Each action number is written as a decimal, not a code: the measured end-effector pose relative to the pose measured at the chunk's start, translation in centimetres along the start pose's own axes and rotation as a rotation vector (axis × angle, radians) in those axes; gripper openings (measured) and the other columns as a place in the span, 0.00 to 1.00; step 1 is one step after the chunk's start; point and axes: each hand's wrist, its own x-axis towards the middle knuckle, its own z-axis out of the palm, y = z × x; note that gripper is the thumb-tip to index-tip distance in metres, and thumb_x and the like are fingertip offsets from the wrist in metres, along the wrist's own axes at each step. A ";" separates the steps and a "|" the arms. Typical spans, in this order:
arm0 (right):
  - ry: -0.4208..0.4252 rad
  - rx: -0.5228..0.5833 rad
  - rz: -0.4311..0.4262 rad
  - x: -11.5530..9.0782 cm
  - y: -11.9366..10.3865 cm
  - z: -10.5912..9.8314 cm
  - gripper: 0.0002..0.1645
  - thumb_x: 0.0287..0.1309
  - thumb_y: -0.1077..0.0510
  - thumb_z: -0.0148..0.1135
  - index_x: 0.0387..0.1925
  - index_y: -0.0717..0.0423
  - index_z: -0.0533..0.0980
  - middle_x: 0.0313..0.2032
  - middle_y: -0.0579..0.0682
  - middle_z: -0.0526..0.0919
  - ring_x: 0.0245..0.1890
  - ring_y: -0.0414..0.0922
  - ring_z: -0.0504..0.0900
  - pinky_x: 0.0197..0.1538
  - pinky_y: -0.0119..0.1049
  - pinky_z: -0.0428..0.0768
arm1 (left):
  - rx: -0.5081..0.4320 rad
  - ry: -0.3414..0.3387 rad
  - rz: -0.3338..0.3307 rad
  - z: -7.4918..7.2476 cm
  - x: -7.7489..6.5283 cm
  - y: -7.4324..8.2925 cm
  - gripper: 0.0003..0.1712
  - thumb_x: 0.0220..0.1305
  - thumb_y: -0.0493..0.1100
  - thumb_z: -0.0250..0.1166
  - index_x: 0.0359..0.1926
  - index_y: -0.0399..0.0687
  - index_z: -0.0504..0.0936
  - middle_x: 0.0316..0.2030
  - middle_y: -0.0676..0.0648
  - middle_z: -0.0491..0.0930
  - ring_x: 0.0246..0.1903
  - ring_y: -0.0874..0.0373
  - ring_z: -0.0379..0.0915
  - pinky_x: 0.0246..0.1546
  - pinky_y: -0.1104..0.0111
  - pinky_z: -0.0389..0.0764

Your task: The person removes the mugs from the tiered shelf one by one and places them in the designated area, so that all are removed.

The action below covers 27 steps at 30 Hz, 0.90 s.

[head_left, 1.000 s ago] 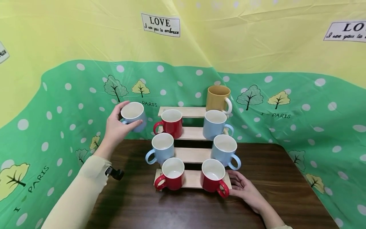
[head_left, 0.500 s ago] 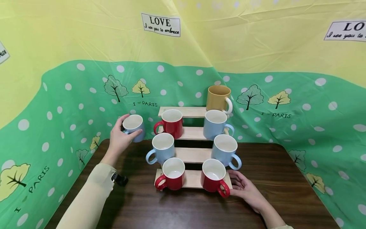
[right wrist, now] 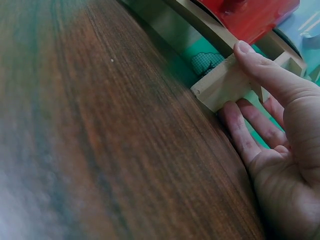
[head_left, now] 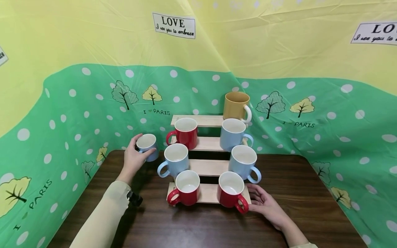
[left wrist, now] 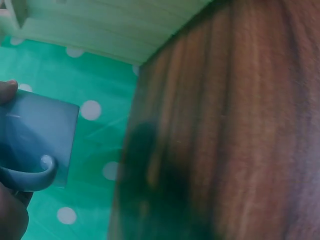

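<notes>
Grips blue mug (head_left: 152, 156) with left hand (head_left: 134, 160), left of wooden shelf (head_left: 208, 194), and pinches the shelf's bottom end with right hand (head_left: 267, 208).

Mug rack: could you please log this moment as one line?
left hand: grips light-blue mug beside rack | right hand: holds rack's lower right end | top shelf: mustard mug

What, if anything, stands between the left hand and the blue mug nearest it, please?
Nothing visible does: the left hand grips that blue mug directly, and the rack stands off to the right, not between them.
</notes>
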 end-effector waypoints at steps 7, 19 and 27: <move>0.002 0.004 0.029 0.0 -0.1 0.0 0.48 0.67 0.64 0.75 0.80 0.66 0.59 0.75 0.69 0.68 0.65 0.34 0.80 0.63 0.32 0.82 | 0.022 0.007 -0.025 0.6 -0.6 -1.5 0.53 0.59 0.46 0.86 0.79 0.45 0.68 0.70 0.31 0.75 0.66 0.33 0.73 0.68 0.38 0.74; 0.003 0.002 0.019 -0.1 0.0 0.0 0.48 0.67 0.64 0.75 0.80 0.66 0.59 0.75 0.69 0.68 0.65 0.34 0.80 0.63 0.32 0.82 | 0.026 -0.046 -0.059 1.5 -1.2 -3.1 0.53 0.61 0.47 0.85 0.80 0.45 0.66 0.72 0.31 0.73 0.68 0.33 0.72 0.69 0.37 0.75; 0.005 0.006 0.020 -0.1 -0.1 0.0 0.48 0.67 0.64 0.75 0.80 0.65 0.60 0.75 0.69 0.69 0.65 0.35 0.80 0.63 0.32 0.82 | 0.033 -0.047 -0.066 1.9 -1.6 -3.6 0.54 0.60 0.46 0.85 0.80 0.45 0.66 0.71 0.30 0.73 0.67 0.32 0.73 0.68 0.38 0.76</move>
